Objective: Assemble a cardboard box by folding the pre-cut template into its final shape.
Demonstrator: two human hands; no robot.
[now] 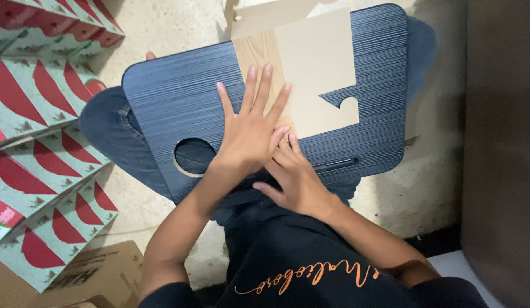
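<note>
A dark blue lap desk (179, 97) with a round cup hole (194, 155) and a slot (340, 164) rests across my knees. On it lies a flat beige cardboard piece (319, 63) with a wood-grain panel (259, 54) and a notched cut-out. My left hand (250, 128) lies flat, fingers spread, pressing on the cardboard's near left part. My right hand (296, 177) sits just below and partly under the left, its fingertips touching the cardboard's near edge.
Stacks of flattened green, red and white printed cartons (36, 131) lie at the left. A brown cardboard box (96, 274) sits at the lower left. A dark wall or panel (499, 142) stands at the right. The floor (162, 28) is pale concrete.
</note>
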